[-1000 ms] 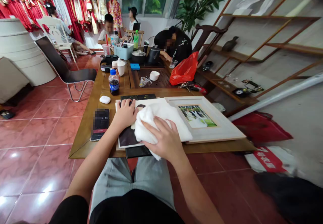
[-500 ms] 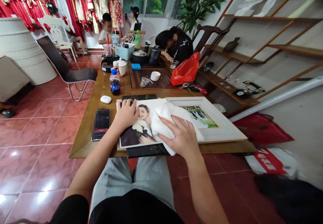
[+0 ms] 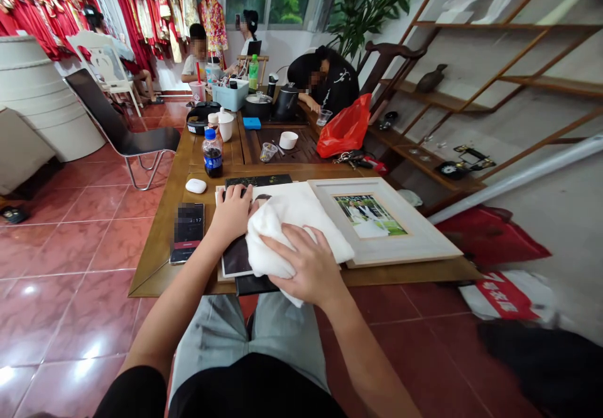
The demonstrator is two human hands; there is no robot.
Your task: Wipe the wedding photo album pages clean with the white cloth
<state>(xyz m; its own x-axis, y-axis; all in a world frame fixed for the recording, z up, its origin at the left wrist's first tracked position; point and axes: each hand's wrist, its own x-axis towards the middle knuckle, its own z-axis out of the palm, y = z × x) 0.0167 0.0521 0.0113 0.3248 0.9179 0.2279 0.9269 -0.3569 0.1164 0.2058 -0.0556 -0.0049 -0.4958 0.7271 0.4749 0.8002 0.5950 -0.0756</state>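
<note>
My right hand (image 3: pixel 308 264) is closed on a bunched white cloth (image 3: pixel 271 233), pressing it onto a photo print (image 3: pixel 235 255) at the table's near edge. The cloth covers most of the portrait on the print. Resting on the print's upper left corner, my left hand (image 3: pixel 232 212) has its fingers spread and holds nothing. Dark boards (image 3: pixel 259 181) stick out from under the print. To its right lies a white picture frame (image 3: pixel 417 239) with a small photo of people outdoors (image 3: pixel 370 215).
Left of the print are a phone (image 3: pixel 187 236) and a white earbud case (image 3: pixel 196 186). Farther back stand a cola bottle (image 3: pixel 213 154), a white bowl (image 3: pixel 288 140) and a red plastic bag (image 3: pixel 346 129). A person in black (image 3: pixel 325 82) leans on the table's far right side.
My right hand has slid the cloth leftward across the print, over the portrait's face. The framed photo on the right is now uncovered. My left hand has stayed in place.
</note>
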